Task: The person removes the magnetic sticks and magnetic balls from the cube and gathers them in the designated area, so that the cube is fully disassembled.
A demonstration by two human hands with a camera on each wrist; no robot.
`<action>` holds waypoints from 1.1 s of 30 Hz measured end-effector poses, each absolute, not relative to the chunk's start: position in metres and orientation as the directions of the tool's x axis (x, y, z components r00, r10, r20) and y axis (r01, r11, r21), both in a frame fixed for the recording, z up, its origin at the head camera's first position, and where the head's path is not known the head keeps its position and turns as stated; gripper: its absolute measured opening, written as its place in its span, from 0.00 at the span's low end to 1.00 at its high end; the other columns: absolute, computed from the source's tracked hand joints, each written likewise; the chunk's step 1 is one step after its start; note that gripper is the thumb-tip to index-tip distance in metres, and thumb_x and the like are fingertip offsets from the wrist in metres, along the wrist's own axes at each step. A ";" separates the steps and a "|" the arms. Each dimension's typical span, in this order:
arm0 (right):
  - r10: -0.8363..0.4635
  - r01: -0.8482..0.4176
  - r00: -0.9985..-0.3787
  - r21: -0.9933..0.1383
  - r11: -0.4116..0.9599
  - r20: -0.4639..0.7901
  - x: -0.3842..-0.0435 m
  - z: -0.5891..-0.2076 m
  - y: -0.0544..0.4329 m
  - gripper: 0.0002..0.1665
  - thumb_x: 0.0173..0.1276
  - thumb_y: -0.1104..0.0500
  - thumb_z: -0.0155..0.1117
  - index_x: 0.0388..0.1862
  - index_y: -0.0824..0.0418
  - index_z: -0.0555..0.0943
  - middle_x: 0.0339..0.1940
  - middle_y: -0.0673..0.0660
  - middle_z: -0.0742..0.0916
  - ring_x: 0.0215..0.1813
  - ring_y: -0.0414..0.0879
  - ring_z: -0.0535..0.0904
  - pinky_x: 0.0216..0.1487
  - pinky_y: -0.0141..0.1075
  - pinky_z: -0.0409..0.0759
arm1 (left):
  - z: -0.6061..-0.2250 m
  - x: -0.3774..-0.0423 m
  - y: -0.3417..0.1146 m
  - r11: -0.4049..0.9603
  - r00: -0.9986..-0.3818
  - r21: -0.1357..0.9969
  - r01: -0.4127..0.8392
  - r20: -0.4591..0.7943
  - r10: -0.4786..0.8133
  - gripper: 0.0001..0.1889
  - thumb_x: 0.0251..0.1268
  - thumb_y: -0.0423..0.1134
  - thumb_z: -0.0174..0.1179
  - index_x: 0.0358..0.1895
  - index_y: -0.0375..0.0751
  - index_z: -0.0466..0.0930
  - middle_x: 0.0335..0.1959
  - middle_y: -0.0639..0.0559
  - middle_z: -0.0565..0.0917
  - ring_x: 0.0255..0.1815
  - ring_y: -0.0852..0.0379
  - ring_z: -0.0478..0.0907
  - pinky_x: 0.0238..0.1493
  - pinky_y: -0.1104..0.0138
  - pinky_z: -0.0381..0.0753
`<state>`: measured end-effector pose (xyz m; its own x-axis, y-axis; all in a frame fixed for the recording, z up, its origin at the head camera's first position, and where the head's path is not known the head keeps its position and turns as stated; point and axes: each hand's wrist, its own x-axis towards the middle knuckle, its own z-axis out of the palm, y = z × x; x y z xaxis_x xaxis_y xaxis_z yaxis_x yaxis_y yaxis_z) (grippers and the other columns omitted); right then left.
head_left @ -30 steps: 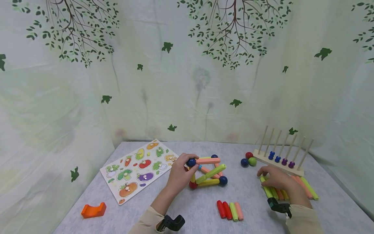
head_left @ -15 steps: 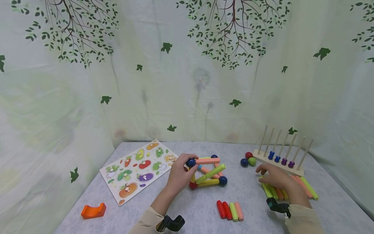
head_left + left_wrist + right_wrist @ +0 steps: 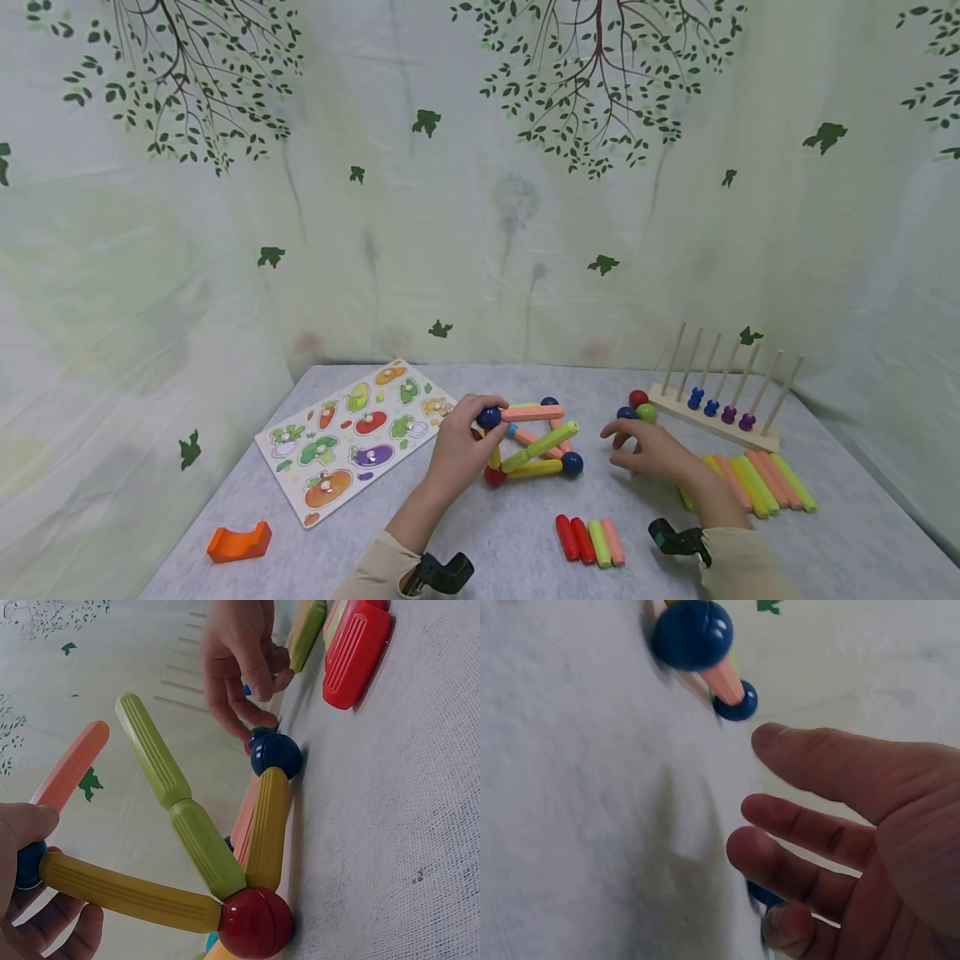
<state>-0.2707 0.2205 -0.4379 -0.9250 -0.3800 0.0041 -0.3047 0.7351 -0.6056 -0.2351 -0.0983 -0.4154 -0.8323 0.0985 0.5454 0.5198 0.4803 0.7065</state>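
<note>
My left hand (image 3: 461, 446) holds a blue ball (image 3: 30, 866) at the upper corner of a magnetic stick-and-ball frame. A salmon stick (image 3: 532, 412) and a yellow stick (image 3: 127, 891) meet at that ball. The yellow one runs down to a red ball (image 3: 256, 922) on the table. From the red ball, two green sticks (image 3: 154, 750) joined end to end slant upward. Another blue ball (image 3: 572, 463) marks the lower right corner. My right hand (image 3: 648, 450) hovers right of the frame, fingers loosely bent and holding nothing, near loose red (image 3: 638, 399), green and blue balls.
Several loose sticks (image 3: 757, 483) lie in a row at right, partly behind the right forearm. Red, green and salmon sticks (image 3: 588, 540) lie in front. A wooden peg rack (image 3: 712, 421) stands back right. A vegetable puzzle board (image 3: 360, 442) and an orange curved block (image 3: 238, 542) are at left.
My right hand has left the row of sticks and moved leftward toward the frame, carrying nothing. My left hand and the frame have stayed in place.
</note>
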 end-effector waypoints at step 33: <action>-0.339 -0.265 -0.941 -0.597 0.757 -0.012 -0.261 -0.448 0.167 0.17 0.62 0.59 0.74 0.47 0.44 0.82 0.42 0.48 0.86 0.39 0.43 0.78 0.38 0.37 0.80 | -0.417 -0.235 -0.096 0.478 -0.823 0.694 0.538 0.556 0.119 0.13 0.65 0.37 0.67 0.51 0.53 0.82 0.47 0.54 0.82 0.41 0.58 0.77 0.34 0.73 0.79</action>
<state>-0.2615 0.1667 -0.4482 -0.9407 -0.3390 -0.0122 -0.2651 0.7570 -0.5973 -0.2352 -0.0958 -0.4170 -0.8226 0.1190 0.5560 0.5383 0.4781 0.6940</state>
